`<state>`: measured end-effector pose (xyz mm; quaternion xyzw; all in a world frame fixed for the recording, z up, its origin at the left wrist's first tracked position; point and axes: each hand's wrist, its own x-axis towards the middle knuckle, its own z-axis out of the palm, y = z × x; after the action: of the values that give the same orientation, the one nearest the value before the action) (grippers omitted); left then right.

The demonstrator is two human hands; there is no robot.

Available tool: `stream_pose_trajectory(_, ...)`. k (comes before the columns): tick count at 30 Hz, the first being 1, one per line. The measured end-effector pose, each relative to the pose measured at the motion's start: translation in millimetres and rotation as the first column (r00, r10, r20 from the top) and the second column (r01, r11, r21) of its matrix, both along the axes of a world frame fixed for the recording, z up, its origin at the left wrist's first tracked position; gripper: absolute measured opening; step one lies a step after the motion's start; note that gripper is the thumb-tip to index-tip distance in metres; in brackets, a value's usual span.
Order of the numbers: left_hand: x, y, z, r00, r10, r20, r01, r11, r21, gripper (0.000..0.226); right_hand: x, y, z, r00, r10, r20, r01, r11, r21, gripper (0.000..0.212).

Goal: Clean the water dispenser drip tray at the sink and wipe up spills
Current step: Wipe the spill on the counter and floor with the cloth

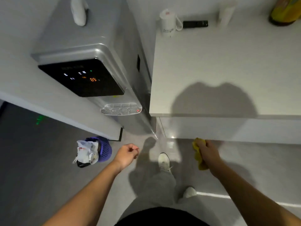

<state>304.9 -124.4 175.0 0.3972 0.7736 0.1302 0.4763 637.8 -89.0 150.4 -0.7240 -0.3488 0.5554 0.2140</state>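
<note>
A silver water dispenser (91, 51) with a black lit control panel stands on the left, seen from above. Its white slotted drip tray (121, 109) sits in place under the panel. My right hand (207, 152) grips a yellow cloth (199, 158) low in front of the white counter. My left hand (127, 154) hangs below the drip tray with loosely curled fingers and holds nothing.
A white counter (228, 66) to the right carries a white mug (168, 23), a black remote (195, 23) and a bottle (284, 11). A purple bin (105, 150) with plastic bags stands on the grey floor at the left. My feet are below, near the dispenser base.
</note>
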Motion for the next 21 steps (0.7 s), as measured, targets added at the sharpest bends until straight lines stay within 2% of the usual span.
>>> stream_pose_trajectory(4,-51.3,-69.1,-8.8,0.999,0.032,-0.013,-0.033,0.996,-0.085,0.026,-46.2,-66.7,-1.7,0.950,-0.216,-0.224,0.168,0.962,-0.215,0.028)
stream_pose_trajectory(7,-92.8,-97.5,-27.8,1.000,0.024,0.007,-0.023,0.993,-0.113,0.027,-79.5,-95.1,-1.3,0.896,-0.302,-0.327,0.193,0.926,-0.325,0.030)
stream_pose_trajectory(10,-139.5,-111.3,-59.4,1.000,-0.018,0.005,0.018,0.992,-0.125,0.026,-123.5,-107.1,-12.4,0.756,-0.362,-0.545,0.141,0.904,-0.404,0.037)
stream_pose_trajectory(12,-173.4,-112.5,-85.0,0.998,-0.053,0.021,0.055,0.992,-0.110,0.028,-156.5,-115.4,-28.3,0.662,-0.393,-0.638,0.129,0.899,-0.419,0.032)
stream_pose_trajectory(13,-190.1,-112.0,-97.8,0.996,-0.086,0.018,0.087,0.990,-0.107,0.026,-173.3,-120.3,-37.3,0.587,-0.427,-0.687,0.139,0.890,-0.434,0.028)
stream_pose_trajectory(16,-239.0,-109.7,-127.0,0.990,-0.140,0.035,0.143,0.982,-0.126,0.015,-222.3,-126.9,-57.0,0.410,-0.524,-0.747,0.164,0.848,-0.504,0.027)
stream_pose_trajectory(17,-253.6,-109.1,-136.3,0.990,-0.134,0.040,0.138,0.982,-0.132,0.013,-237.8,-127.3,-61.8,0.432,-0.534,-0.727,0.170,0.840,-0.516,0.028)
stream_pose_trajectory(19,-280.1,-109.7,-159.6,0.991,-0.130,0.038,0.134,0.983,-0.126,0.017,-263.9,-125.2,-79.6,0.540,-0.539,-0.646,0.189,0.826,-0.531,0.026)
stream_pose_trajectory(21,-302.0,-109.6,-193.2,0.988,-0.149,0.051,0.154,0.981,-0.116,0.020,-281.4,-126.8,-120.7,0.527,-0.601,-0.601,0.291,0.792,-0.537,0.031)
